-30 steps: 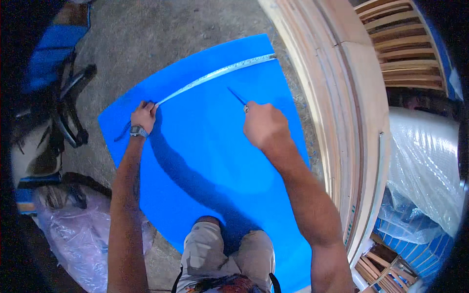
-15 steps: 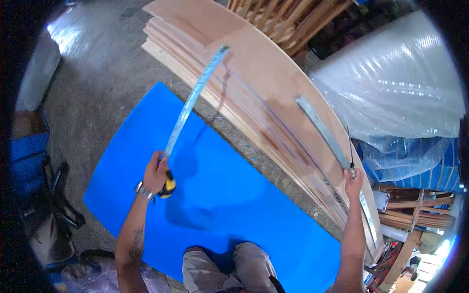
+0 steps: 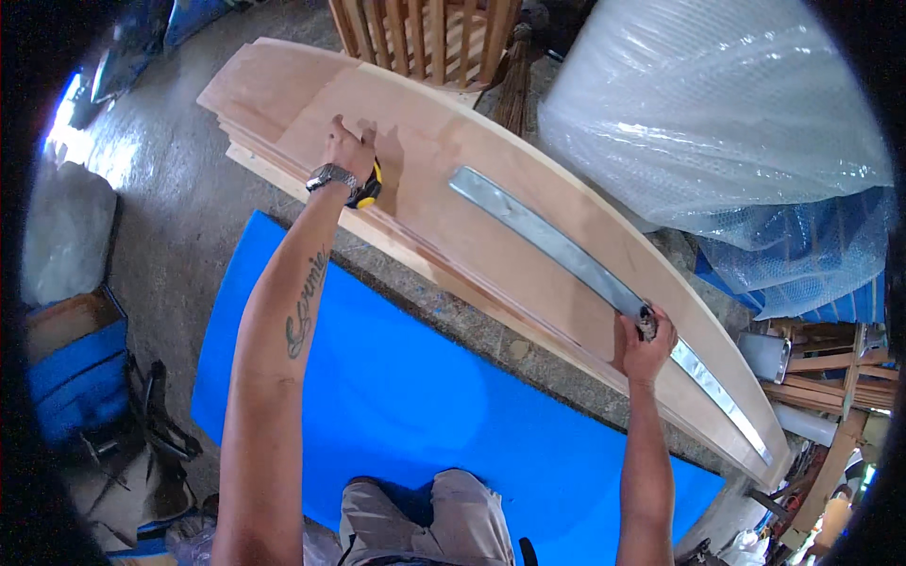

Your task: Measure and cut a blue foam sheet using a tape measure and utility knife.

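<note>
My left hand (image 3: 347, 151) rests on top of a stack of plywood boards (image 3: 444, 203), closed around a yellow and black tape measure (image 3: 368, 189). A watch sits on that wrist. My right hand (image 3: 645, 338) grips a long flat metal straightedge (image 3: 566, 255) that lies along the top board, together with a small dark tool I cannot make out. A blue plastic sheet (image 3: 415, 396) is spread on the concrete floor between my knees and the boards.
A big roll of bubble wrap (image 3: 717, 113) stands behind the boards on the right. Wooden slatted frames (image 3: 425, 38) stand at the back. Blue boxes and clutter (image 3: 75, 368) sit at the left, wood offcuts (image 3: 821, 368) at the right.
My left hand has left the blue sheet with the tape measure, its tape now retracted, and come to rest on the boards. My right hand moved to the metal straightedge. My view turned toward the boards.
</note>
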Available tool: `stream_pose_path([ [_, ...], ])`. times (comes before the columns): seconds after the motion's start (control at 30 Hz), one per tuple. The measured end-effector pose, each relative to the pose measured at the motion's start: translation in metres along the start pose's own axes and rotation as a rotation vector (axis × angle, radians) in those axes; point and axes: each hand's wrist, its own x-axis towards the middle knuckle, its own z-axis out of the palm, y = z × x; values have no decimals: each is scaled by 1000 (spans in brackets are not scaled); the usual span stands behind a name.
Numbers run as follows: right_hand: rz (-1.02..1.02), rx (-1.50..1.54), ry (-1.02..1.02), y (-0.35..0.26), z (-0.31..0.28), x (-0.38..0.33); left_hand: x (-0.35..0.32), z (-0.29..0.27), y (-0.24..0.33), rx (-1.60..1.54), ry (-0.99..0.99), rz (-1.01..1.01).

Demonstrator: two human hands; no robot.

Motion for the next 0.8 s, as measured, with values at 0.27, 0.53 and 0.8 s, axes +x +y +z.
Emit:
stream_pose_path([
  [0.27, -84, -5, 63, 0, 4, -3, 2, -6, 35, -10, 142, 225],
  [0.53, 73, -28, -308, -52, -31, -8, -351, 23, -31, -837, -140, 198],
  [0.8, -179, 274, -841, -331, -47, -158, -547, 30, -30, -1237, -563, -342],
])
